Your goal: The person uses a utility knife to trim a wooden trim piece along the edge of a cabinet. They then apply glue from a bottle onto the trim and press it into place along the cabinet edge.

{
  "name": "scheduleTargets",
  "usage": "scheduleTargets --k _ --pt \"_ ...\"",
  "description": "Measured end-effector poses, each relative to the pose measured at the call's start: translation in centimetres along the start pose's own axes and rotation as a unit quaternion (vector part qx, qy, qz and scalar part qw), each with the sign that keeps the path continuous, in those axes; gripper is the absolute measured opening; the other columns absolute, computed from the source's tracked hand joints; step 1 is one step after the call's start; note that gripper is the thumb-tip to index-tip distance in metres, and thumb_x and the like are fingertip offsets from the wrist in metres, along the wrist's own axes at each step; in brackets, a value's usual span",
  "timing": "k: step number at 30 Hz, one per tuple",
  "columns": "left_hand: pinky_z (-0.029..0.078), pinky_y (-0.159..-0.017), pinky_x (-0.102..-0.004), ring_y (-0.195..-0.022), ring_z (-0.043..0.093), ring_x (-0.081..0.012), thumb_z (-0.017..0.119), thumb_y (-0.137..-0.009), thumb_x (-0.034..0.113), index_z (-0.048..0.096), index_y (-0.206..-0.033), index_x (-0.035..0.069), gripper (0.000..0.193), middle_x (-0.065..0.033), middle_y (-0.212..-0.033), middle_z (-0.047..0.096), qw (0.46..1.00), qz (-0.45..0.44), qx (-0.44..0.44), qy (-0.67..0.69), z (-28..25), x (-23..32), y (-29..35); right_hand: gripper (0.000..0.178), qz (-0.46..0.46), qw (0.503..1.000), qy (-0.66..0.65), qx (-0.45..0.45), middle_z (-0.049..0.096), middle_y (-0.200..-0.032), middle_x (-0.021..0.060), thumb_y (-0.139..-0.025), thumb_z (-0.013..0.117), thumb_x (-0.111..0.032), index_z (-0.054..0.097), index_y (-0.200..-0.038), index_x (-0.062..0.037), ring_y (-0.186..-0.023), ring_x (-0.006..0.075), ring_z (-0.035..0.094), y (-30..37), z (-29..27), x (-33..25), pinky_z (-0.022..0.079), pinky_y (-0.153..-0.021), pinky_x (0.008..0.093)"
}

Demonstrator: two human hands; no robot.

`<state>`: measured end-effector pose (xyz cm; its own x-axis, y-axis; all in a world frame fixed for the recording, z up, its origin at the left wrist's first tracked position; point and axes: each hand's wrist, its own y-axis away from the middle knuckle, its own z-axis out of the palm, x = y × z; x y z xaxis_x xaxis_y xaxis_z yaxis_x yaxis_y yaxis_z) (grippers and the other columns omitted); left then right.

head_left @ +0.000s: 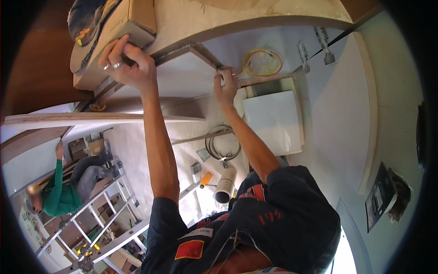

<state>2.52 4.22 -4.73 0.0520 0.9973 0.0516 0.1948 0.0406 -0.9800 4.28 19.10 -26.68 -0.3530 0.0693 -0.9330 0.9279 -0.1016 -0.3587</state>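
A white panel (171, 75) with a dark brown frame (205, 55) round its edge is up in front of me. My left hand (130, 66), with rings on two fingers, is closed over the frame's long side, beside a cardboard box (142, 23). Its thumb and the inner side of the grip are partly hidden. At the frame's right corner, my right hand (226, 86) pinches the end of the brown strip. A coil of yellow and pink wire (262, 62) lies just right of that hand.
Metal hinges (326, 45) hang at upper right beside a curved panel (342, 109). Below are a white box-shaped unit (271, 118), a dark cable coil (222, 144) and a cylinder (226, 185). At left, a person in a green top (64, 196) is near an aluminium ladder (102, 217).
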Motion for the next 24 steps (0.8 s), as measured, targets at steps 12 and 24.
scheduleTargets --k 12,24 --pt "0.046 -0.074 -0.0347 -0.091 0.055 -0.0238 0.057 -0.086 -0.001 0.07 -0.099 0.007 0.02 -0.0105 -0.105 0.055 1.0 -0.003 -0.009 0.008 -0.6 -0.6 0.7 0.015 -0.078 0.995 -0.047 0.049 0.061 -0.096 0.0117 -0.079 0.065 0.001 0.059 -0.091 -0.0052 -0.091 0.0328 0.055 -3.7 1.2 -8.8 0.045 -0.081 0.0419" --pt "0.047 -0.073 -0.0346 -0.092 0.055 -0.0238 0.058 -0.085 -0.002 0.071 -0.098 0.007 0.021 -0.0108 -0.106 0.055 1.0 -0.002 0.0 0.023 -0.4 -0.5 0.2 0.016 -0.136 0.985 -0.084 0.062 0.062 -0.097 0.0111 -0.078 0.067 0.004 0.061 -0.09 -0.0042 -0.091 0.0324 0.056 -5.4 1.3 -11.5 0.046 -0.08 0.0418"
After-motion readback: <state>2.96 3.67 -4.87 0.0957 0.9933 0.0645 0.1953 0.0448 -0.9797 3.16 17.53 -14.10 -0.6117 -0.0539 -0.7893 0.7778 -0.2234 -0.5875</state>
